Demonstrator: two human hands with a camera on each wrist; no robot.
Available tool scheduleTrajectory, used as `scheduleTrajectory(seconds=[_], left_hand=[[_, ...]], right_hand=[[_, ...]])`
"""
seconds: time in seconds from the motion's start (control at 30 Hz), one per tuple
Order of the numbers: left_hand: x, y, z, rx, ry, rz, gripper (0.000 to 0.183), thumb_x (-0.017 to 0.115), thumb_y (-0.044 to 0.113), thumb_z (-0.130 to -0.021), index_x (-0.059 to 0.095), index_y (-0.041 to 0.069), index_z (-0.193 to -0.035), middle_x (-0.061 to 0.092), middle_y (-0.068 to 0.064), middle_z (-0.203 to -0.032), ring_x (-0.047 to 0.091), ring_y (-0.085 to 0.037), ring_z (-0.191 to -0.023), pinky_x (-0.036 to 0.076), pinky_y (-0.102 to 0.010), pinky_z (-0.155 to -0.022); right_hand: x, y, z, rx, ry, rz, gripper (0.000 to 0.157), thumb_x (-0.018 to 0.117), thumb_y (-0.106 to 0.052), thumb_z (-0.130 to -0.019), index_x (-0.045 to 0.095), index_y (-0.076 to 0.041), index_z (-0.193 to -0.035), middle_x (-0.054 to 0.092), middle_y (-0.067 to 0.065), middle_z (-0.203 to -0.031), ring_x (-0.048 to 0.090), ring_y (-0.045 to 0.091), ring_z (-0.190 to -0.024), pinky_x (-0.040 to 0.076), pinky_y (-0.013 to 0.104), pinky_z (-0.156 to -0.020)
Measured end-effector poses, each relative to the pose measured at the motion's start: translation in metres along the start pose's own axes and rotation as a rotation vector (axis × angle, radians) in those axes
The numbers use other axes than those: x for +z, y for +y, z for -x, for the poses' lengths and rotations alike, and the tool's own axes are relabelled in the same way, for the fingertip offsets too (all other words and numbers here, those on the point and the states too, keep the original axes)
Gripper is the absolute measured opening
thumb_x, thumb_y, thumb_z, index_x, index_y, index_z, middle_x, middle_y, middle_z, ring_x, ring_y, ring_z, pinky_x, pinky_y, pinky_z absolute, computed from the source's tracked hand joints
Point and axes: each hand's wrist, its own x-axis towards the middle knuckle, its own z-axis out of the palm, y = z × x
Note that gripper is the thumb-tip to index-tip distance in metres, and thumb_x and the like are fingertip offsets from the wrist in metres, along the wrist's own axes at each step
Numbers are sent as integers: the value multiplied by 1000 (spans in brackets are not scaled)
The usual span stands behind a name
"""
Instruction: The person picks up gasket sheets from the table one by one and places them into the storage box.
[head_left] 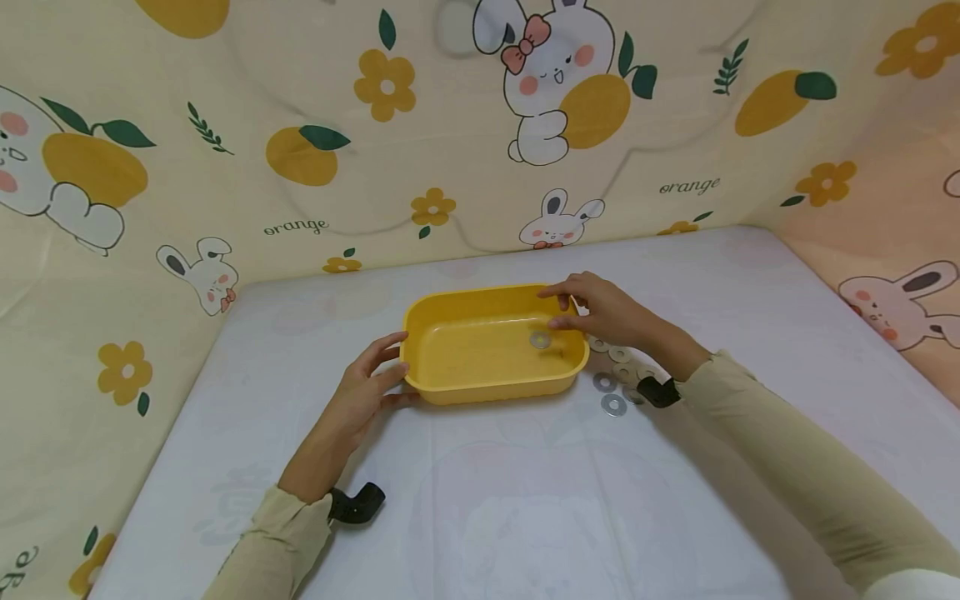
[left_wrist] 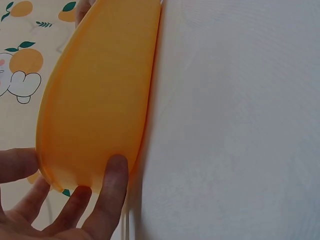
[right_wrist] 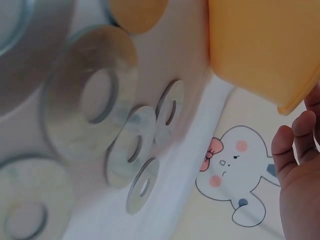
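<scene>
A yellow plastic tray point(head_left: 491, 390) with rounded corners rests on the white-covered table. My left hand point(head_left: 367, 383) is at its left end, the fingers spread and touching the outer wall and rim. In the left wrist view, one fingertip point(left_wrist: 117, 165) lies against the tray's side. Over the right end of the tray is my right hand point(head_left: 600, 312), thumb and forefinger apart with nothing seen between them. A single metal washer point(head_left: 540, 339) shows inside the tray, just below the right thumb. Several more flat washers point(head_left: 613, 405) lie on the table right of the tray, under the right wrist.
A white cloth point(head_left: 487, 500) covers the table. Cream fabric point(head_left: 450, 108) printed with rabbits and oranges hangs along the back and sides. Black wrist cameras point(head_left: 358, 503) sit at both cuffs. In the right wrist view, washers point(right_wrist: 90, 95) lie close to the lens.
</scene>
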Motion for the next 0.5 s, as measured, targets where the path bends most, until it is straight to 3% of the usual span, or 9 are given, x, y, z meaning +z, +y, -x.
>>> scheduleTrajectory(seconds=[0.27,0.5], left_hand=[[0,0,0,4,-3,-6,53,50,10,-103,37,20,-153,31,-13,-154,57,-30,-116,58,-39,-93],[0,0,0,5,-1,-7,52,50,10,-103,38,20,-153,31,-13,-154,56,-30,-116,58,-38,-93]], right_hand=[[-4,8,17,17,39,-12,46,75,-26,-89,64,-11,-131,54,0,-93,47,22,-88,38,29,-71],[-10,22,35,51,31,7,46,70,-36,-92,63,-16,-133,56,-1,-96,46,18,-88,41,27,-70]])
